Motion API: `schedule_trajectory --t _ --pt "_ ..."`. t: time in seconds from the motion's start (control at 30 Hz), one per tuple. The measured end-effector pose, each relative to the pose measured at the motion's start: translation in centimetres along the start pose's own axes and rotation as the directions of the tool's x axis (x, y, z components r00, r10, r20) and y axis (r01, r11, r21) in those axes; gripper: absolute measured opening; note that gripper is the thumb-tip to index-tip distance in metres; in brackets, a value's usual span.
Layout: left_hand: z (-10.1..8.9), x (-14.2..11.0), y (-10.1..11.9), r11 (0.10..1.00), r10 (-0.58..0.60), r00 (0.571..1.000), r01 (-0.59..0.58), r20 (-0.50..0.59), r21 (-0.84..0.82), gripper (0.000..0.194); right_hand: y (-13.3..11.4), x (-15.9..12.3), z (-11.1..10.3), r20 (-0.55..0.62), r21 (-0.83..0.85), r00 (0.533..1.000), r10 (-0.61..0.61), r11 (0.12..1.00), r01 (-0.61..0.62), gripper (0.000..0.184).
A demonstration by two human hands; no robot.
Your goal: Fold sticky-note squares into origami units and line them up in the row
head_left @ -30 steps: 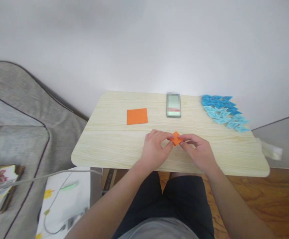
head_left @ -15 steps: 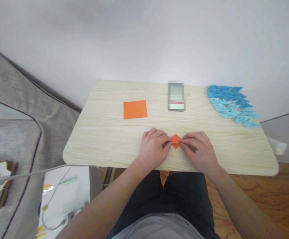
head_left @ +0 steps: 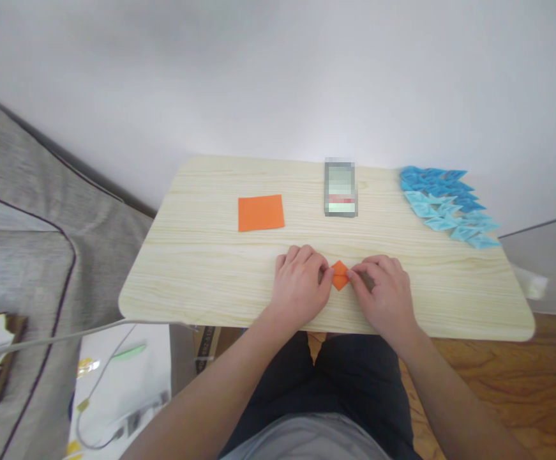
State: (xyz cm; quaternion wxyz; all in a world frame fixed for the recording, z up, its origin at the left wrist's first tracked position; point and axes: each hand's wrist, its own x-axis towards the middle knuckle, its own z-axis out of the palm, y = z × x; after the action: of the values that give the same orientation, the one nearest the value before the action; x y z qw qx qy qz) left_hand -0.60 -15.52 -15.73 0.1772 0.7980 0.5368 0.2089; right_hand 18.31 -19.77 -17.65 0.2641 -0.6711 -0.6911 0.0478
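Observation:
A small folded orange paper (head_left: pixel 339 275), diamond-shaped with a crease across its middle, is held just above or on the table near its front edge. My left hand (head_left: pixel 302 281) pinches its left corner between thumb and fingers. At the opposite corner, my right hand (head_left: pixel 383 289) grips it with thumb and forefinger. Beyond my left hand lies a flat orange paper rectangle (head_left: pixel 261 213), possibly a stack. Several folded paper pieces, dark blue (head_left: pixel 438 182) and light blue (head_left: pixel 450 217), lie in overlapping rows at the table's right rear.
A phone (head_left: pixel 339 188) with a blurred screen lies at the back of the pale wooden table (head_left: pixel 201 255), close to the wall. To the left stands a grey sofa (head_left: pixel 23 268). A cable (head_left: pixel 81 332) runs past the table's front left corner, above a white surface.
The orange paper's near and far points have opened out, and a crease now shows across its middle. Both hands keep hold of its side corners. The camera view has shifted slightly.

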Motion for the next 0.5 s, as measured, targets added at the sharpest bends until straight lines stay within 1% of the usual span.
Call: schedule_trajectory --t 0.13,0.33,0.5 --pt "0.0 0.2 0.2 0.999 -0.001 1.000 0.001 0.003 0.034 0.016 -0.8 -0.2 0.3 -0.024 -0.035 0.999 0.044 0.998 -0.045 0.018" --pt "-0.1 0.3 -0.2 0.998 0.030 0.999 -0.031 0.022 0.053 0.023 -1.6 -0.3 0.4 -0.034 -0.079 0.997 0.068 0.994 -0.071 0.016" --pt "-0.3 0.4 -0.5 0.993 0.073 0.996 -0.078 0.060 0.090 0.018 -1.8 -0.2 0.4 -0.027 -0.116 0.995 0.091 0.989 -0.094 0.014"
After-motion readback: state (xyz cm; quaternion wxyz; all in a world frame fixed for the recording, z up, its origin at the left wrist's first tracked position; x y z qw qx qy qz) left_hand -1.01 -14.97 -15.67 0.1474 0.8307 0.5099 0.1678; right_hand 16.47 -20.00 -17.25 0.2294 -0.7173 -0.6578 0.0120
